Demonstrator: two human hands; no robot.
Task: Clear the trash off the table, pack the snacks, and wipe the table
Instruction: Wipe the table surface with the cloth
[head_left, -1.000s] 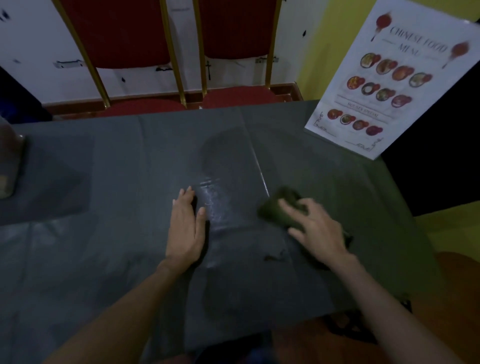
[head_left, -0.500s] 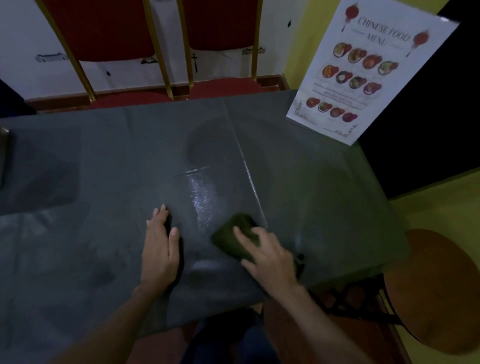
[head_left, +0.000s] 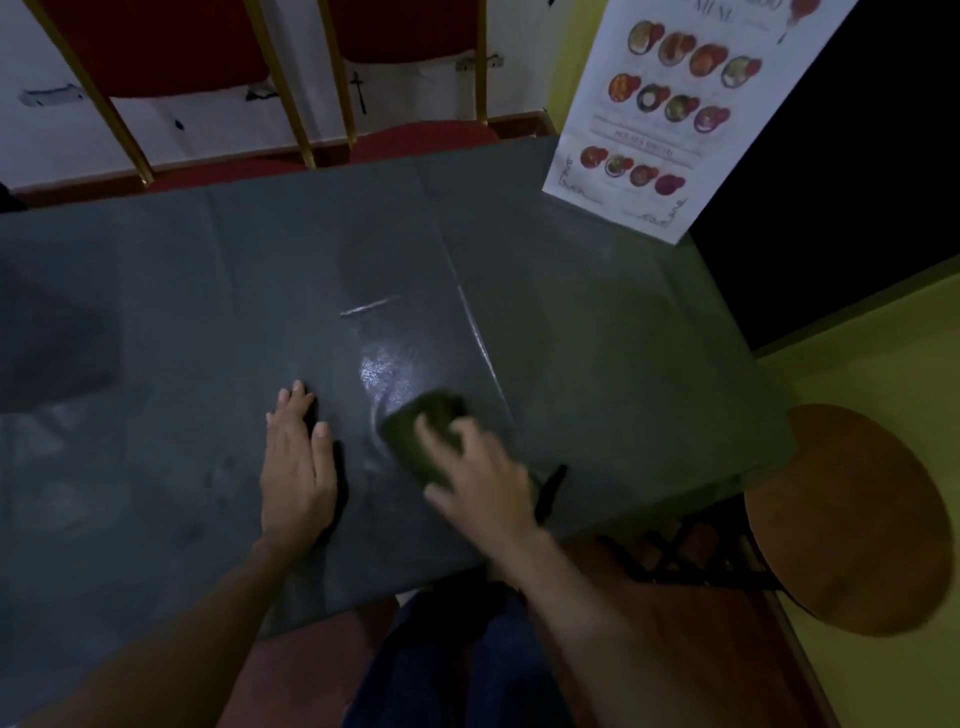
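A dark grey table (head_left: 182, 291) fills the view, with a wet shiny streak near its middle. My right hand (head_left: 478, 478) presses a dark green cloth (head_left: 421, 431) flat on the table near the front edge, just below the wet streak. The hand is blurred with motion. My left hand (head_left: 296, 467) lies flat on the table, palm down, fingers together, a short way left of the cloth and holding nothing.
A white food menu card (head_left: 670, 114) stands at the table's far right corner. Two red chairs with gold frames (head_left: 291, 88) are behind the far edge. A round wooden stool (head_left: 857, 519) sits to the right of the table.
My right hand has dragged the cloth toward me and to the left, closer to my left hand. The left hand has stayed flat on the table. The view has tilted down.
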